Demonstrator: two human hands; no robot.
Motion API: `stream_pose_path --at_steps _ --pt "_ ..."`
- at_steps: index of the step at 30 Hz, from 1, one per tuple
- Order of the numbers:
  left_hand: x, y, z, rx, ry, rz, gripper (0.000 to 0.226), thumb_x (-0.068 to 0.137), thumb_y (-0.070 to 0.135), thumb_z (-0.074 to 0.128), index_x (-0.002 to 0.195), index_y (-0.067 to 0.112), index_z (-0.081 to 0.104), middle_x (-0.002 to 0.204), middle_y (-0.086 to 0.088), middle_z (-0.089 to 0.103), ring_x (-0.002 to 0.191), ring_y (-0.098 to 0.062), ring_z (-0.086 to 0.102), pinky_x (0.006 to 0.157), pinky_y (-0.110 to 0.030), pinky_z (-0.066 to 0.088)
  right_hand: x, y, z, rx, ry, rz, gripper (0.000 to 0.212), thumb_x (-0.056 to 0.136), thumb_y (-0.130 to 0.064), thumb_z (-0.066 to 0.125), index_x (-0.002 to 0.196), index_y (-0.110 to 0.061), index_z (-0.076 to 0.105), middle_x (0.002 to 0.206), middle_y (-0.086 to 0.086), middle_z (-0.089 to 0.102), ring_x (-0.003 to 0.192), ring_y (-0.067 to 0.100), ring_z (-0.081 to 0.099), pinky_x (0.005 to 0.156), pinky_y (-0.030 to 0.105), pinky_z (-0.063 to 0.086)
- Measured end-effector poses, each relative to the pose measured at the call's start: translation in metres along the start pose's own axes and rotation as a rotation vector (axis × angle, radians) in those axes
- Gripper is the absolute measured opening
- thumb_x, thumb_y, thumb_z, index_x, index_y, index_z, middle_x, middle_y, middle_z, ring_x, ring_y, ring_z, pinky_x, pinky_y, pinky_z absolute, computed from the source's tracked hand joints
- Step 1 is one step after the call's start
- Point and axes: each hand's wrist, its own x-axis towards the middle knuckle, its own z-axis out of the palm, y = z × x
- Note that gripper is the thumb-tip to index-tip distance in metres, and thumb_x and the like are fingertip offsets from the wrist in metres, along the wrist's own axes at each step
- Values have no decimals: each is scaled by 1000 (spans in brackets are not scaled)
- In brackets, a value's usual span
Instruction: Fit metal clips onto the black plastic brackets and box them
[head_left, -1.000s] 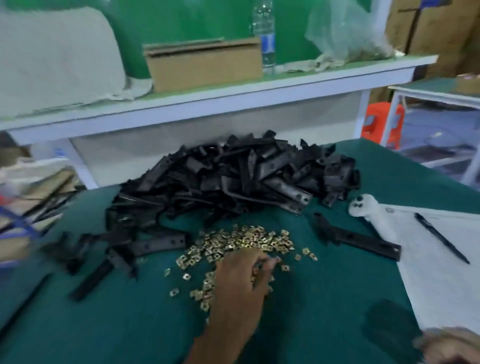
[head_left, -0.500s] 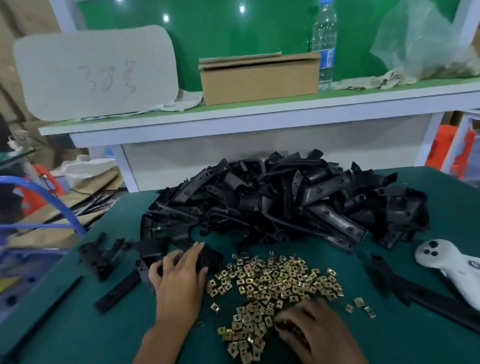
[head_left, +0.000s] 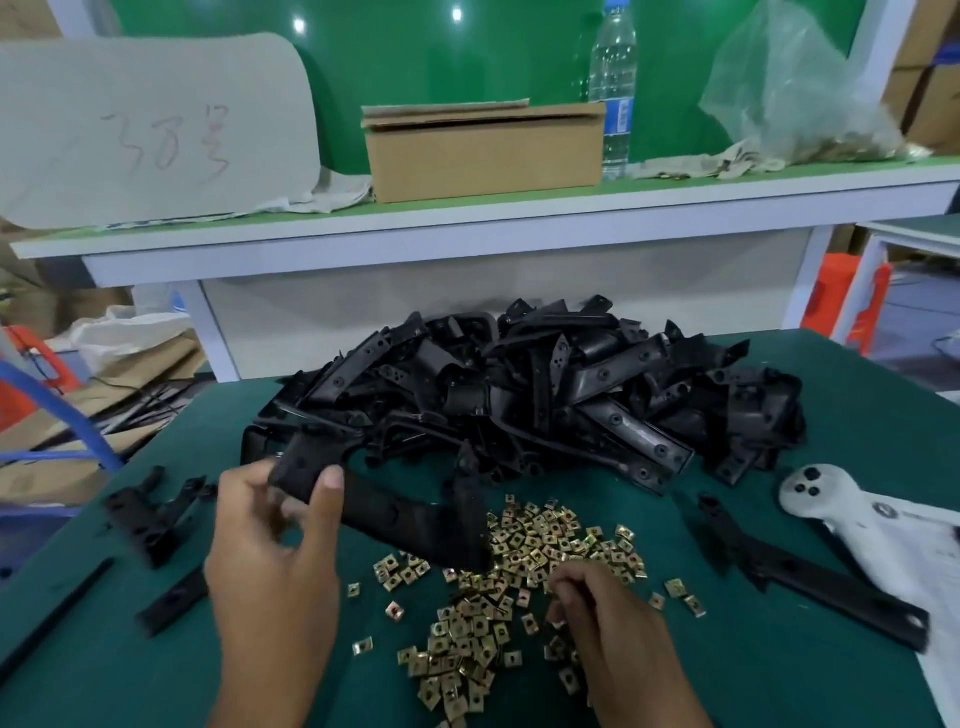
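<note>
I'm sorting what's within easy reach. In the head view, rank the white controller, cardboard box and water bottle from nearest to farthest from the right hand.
From the right hand:
1. White controller, on the table to the right.
2. Cardboard box, on the shelf behind the pile.
3. Water bottle, upright just behind the box's right end.

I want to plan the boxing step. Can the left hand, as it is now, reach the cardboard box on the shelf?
Probably not. The left hand already holds a black bracket, and the cardboard box sits on the raised shelf behind the bracket pile.
</note>
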Motion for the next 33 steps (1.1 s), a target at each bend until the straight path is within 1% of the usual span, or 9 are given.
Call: stream_pose_path --at_steps 6,10,14,17,23,25,27,31,33 --pt "-53 -15 27 -575 -297 -727 28 71 15 75 93 10 58 66 -10 64 54 -19 62 46 -31 53 -1 -5 -6 74 123 38 7 97 -47 50 98 -51 56 93 -28 67 88 -9 62 70 13 45" --pt "-63 -25 36 -735 -312 -873 42 66 3 71 106 11 66 81 -10 67 67 -22 70 49 -32 59 -2 -2 -7 307 156 70 21 96 -26 65 96 -47 64 96 -25 69 86 1 66 74 25 51" --pt "-74 -23 37 -724 -392 -852 20 82 -15 64 81 6 61 82 -11 59 64 -21 67 52 -31 60 2 -10 -10 1018 211 223 12 88 -12 69 98 -18 74 79 0 67 71 11 64 61 21 52" --pt "-86 -36 29 -428 -604 -550 31 75 2 85 66 11 56 57 -5 57 50 -11 58 58 -23 53 6 -3 -12 1124 321 363 28 102 -3 45 103 -14 71 83 5 68 70 16 63 57 28 49" --pt "-96 -5 19 -354 -1127 -549 62 59 40 96 112 34 63 78 -10 72 64 -31 65 58 -32 52 7 -2 -22 1242 424 372 18 99 -9 54 98 -16 70 80 3 68 63 11 63 66 29 48" --pt "-111 -10 18 -364 -1089 -649 25 80 11 82 99 13 67 83 -15 72 70 -33 61 58 -33 49 3 -6 -19 1101 323 310 18 100 -11 56 98 -21 71 81 3 70 69 12 65 66 27 52" --pt "-118 -6 20 -380 -1127 -597 36 83 7 77 118 2 71 106 -6 75 96 -27 67 77 -29 53 -1 -11 -14 981 226 233 17 99 -14 58 97 -24 72 83 3 72 71 12 67 62 22 52" --pt "-108 2 27 -475 -856 -374 44 60 51 75 103 57 73 97 17 78 92 5 70 75 -4 48 -5 -20 -14 948 135 159 21 82 -33 74 99 -20 72 89 10 75 75 15 69 64 20 53" --pt "-107 -6 30 -567 -829 -349 40 64 52 72 103 55 74 93 17 78 90 5 71 74 -4 47 -5 -21 -16 904 105 128 27 81 -45 79 93 -22 71 88 9 72 78 18 65 69 27 53"
